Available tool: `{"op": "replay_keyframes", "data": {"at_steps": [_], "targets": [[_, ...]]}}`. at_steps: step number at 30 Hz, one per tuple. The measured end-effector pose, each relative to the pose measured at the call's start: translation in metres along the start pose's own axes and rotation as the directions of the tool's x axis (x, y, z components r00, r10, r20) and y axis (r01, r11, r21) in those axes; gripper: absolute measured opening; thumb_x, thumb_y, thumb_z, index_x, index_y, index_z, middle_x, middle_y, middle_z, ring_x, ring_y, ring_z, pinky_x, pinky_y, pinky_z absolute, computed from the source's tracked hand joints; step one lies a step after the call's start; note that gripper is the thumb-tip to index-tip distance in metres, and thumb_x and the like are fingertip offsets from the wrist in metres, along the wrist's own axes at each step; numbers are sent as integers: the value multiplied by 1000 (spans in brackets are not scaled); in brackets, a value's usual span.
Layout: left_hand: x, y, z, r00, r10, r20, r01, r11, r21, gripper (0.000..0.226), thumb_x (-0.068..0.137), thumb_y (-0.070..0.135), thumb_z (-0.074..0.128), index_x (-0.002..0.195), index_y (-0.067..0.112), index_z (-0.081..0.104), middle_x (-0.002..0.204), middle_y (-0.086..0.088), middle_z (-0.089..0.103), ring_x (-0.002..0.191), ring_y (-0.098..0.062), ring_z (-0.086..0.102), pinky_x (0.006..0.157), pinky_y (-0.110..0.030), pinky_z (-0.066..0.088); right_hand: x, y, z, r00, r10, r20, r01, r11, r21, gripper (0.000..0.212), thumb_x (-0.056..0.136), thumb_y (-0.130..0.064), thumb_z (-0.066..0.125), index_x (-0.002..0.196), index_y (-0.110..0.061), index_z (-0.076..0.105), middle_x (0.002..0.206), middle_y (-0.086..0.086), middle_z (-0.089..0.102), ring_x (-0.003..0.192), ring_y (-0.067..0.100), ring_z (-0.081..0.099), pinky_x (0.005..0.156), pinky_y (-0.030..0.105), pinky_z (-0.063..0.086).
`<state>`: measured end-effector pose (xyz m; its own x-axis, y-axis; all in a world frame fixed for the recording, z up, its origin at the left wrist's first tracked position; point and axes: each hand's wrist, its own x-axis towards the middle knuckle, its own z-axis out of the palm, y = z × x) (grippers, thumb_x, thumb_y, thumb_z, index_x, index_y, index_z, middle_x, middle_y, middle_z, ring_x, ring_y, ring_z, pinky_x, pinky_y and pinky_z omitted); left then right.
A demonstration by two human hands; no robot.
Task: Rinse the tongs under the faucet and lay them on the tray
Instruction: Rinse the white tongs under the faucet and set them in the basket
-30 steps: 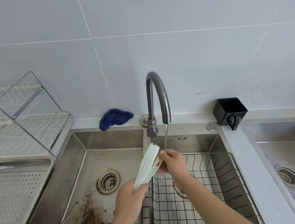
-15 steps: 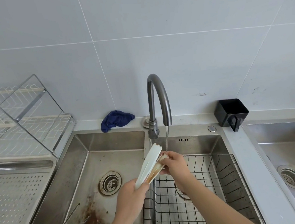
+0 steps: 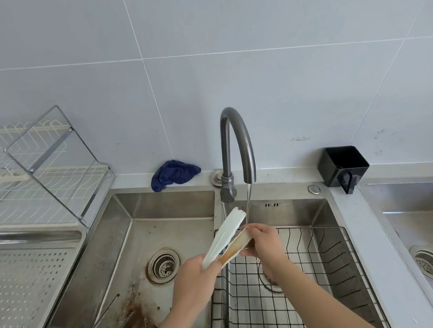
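The steel double sink (image 3: 128,248) takes up the middle of the counter (image 3: 357,220). The perforated draining tray (image 3: 25,287) sits well apart to its left, and that is likely where the tongs go once clean. A black wire basket (image 3: 334,258) fills the right basin, so drips fall through it. The gooseneck faucet (image 3: 237,141) stands at the divide between the basins and runs a thin stream of water (image 3: 248,202) into the right one. The white tongs (image 3: 225,237) are held tilted over that divide, tips up toward the stream. Their arms are spread so the brown-stained inner face of the lower arm meets the water. The left hand (image 3: 194,284) reaches in from below and grips the hinge end to steady it. The right hand (image 3: 265,242) comes across over the basket, its fingers (image 3: 258,228) pinching the lower arm's tip just under the stream, probably to rub the stain off. Rinsing looks unfinished, since brown residue shows.
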<state>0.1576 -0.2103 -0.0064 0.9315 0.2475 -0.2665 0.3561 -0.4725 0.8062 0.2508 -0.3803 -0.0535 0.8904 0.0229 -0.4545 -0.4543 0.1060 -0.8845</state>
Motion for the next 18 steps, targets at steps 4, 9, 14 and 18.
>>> {"op": "replay_keyframes", "data": {"at_steps": [4, 9, 14, 18], "targets": [[2, -4, -2, 1000, 16, -14, -15, 998, 55, 34, 76, 47, 54, 55, 20, 50, 45, 7, 42, 45, -11, 38, 52, -31, 29, -1, 0, -2, 1000, 2, 19, -2, 1000, -15, 30, 95, 3, 43, 103, 2, 72, 93, 28, 73, 71, 27, 76, 60, 34, 62], [1, -4, -3, 997, 74, -39, -64, 976, 209, 29, 77, 42, 53, 55, 23, 49, 44, 13, 47, 41, -8, 38, 45, -27, 27, 2, 5, 1, 998, 46, 33, -47, 998, 41, 27, 93, 3, 47, 94, 1, 74, 77, 13, 69, 63, 17, 71, 59, 30, 59], [1, -3, -7, 996, 58, -61, -40, 966, 257, 28, 76, 43, 52, 58, 21, 50, 49, 5, 49, 45, -10, 42, 47, -29, 31, 7, 9, 3, 996, 72, 46, -77, 989, 122, 25, 96, -1, 52, 94, 3, 76, 74, 12, 71, 68, 22, 70, 58, 31, 60], [3, -7, -12, 995, 48, -86, -21, 958, 284, 26, 78, 42, 54, 63, 21, 56, 55, 3, 56, 51, -14, 52, 48, -29, 35, 6, 10, 1, 978, 97, 184, -147, 948, 284, 28, 98, 2, 49, 100, 4, 77, 86, 18, 75, 73, 23, 72, 64, 33, 63]]}}
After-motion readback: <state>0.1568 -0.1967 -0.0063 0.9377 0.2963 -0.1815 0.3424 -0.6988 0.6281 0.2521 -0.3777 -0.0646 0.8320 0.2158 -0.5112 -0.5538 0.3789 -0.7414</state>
